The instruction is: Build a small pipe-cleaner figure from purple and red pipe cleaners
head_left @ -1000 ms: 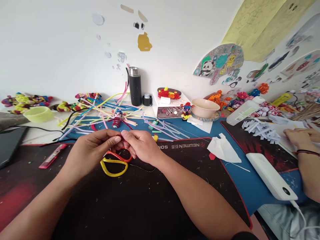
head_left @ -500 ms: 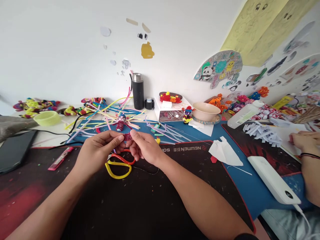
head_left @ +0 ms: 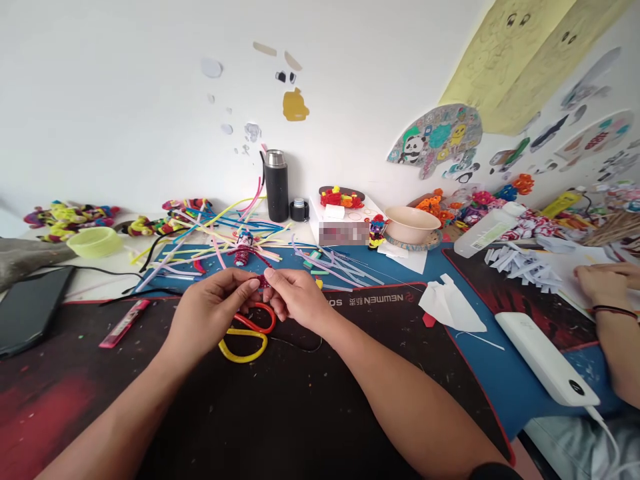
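Note:
Between both hands is a small dark red, sparkly strip of pipe cleaner (head_left: 262,281), mostly hidden by the fingers. My left hand (head_left: 213,300) pinches its left end, thumb on top. The other end sits between the thumb and fingers of my right hand (head_left: 295,293). Just below the hands, scissors (head_left: 244,359) with a yellow and a red handle loop lie on the black mat, their blades hidden. Beyond the fingers lies a small doll (head_left: 243,252) with a body wound in dark red pipe cleaner.
Loose pipe cleaners (head_left: 345,267) spread behind the hands. A black thermos (head_left: 277,190), a beige bowl (head_left: 413,225) and a small pipe-cleaner figure (head_left: 377,233) stand at the back. A pink packet (head_left: 124,325) is at left, a white power bank (head_left: 545,360) at right, beside another person's hand (head_left: 600,280).
Both hands keep hold of the dark red strip. Their grip has shifted slightly, and a dark red strand now shows above the right thumb. The view has moved a little.

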`<action>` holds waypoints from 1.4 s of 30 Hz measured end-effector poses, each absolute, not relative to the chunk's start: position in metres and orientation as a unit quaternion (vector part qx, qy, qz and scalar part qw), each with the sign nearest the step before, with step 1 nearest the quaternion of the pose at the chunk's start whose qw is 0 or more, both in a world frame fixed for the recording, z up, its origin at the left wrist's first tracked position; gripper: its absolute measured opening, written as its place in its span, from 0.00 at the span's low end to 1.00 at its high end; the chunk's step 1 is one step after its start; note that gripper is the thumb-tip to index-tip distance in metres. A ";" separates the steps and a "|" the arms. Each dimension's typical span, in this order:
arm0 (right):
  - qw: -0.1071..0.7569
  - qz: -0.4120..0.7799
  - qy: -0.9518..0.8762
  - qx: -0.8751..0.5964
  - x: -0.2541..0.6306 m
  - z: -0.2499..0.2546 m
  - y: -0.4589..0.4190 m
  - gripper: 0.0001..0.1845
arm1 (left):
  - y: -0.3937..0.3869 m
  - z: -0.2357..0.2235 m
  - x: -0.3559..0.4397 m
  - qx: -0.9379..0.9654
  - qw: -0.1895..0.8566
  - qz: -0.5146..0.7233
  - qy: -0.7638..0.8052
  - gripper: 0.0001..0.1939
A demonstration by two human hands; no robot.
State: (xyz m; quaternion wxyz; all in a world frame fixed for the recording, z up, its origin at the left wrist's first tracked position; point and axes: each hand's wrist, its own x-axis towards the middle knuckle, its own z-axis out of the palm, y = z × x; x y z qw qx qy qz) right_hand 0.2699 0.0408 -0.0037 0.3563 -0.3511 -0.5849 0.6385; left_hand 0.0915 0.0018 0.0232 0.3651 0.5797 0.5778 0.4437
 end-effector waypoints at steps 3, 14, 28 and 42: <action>0.349 0.640 -0.589 -0.349 0.271 -0.004 0.041 0.29 | 0.003 0.022 0.090 0.565 0.398 0.454 0.562 0.27; 0.390 0.491 -0.676 -0.387 0.272 -0.003 0.038 0.16 | 0.015 0.012 0.077 0.465 0.531 0.473 0.527 0.22; 0.366 0.331 -0.763 -0.417 0.272 -0.002 0.034 0.14 | 0.015 0.017 0.078 0.379 0.617 0.455 0.519 0.18; 0.400 0.488 -0.671 -0.390 0.273 -0.008 0.041 0.17 | 0.012 0.015 0.078 0.490 0.510 0.472 0.527 0.21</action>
